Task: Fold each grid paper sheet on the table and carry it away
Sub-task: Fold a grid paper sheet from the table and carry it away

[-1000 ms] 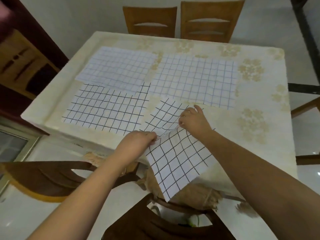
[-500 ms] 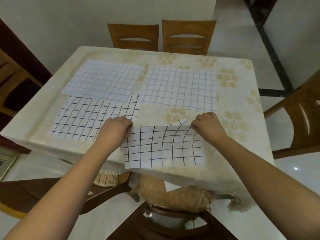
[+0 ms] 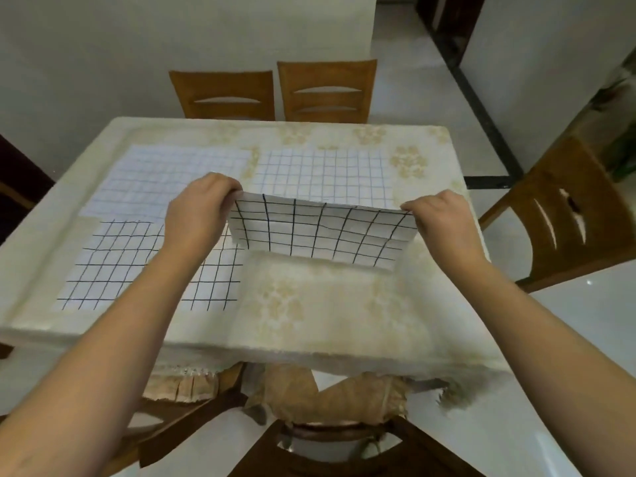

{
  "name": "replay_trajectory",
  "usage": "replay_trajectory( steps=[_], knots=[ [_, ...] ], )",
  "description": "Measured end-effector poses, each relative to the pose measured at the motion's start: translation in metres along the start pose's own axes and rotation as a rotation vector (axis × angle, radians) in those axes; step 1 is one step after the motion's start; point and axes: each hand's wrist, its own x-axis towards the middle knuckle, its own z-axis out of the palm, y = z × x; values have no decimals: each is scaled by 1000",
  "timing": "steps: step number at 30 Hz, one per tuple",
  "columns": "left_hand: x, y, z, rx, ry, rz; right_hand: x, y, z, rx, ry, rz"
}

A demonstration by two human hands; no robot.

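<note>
At your twelve o'clock, two light-brown wooden chairs (image 3: 275,91) stand side by side against the white wall (image 3: 137,46); at three o'clock a darker brown wooden chair (image 3: 571,215); before you, a cream floral-patterned tablecloth (image 3: 327,304).

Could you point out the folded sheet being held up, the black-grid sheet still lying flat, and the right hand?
folded sheet (image 3: 320,235), head view, middle of its near face.
black-grid sheet (image 3: 113,266), head view, its bare left half.
right hand (image 3: 444,223), head view, back of the hand.
</note>
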Motion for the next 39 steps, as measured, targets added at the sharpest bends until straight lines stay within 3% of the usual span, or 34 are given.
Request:
replay_trajectory(
  steps=[3,7,12,17,21,35,39],
  knots=[
    [-20,-3,11,-43,0,36,-24,1,0,44,79,-33],
    [-65,-8,46,-97,-187,37,-72,-13,22,78,130,-24],
    [-116,-14,97,-139,-497,34,-120,-26,70,117,-38,38],
    [-161,-16,127,-106,-665,-20,-159,-45,102,110,-296,151],
    [-183,-13,142,-174,-668,-184,-177,-65,117,166,-447,221],
    [-181,-4,160,-265,-566,-801,-147,-126,138,255,-534,100],
    [-181,-9,162,-227,-607,-1006,-152,-127,149,254,-641,121]
  ],
)
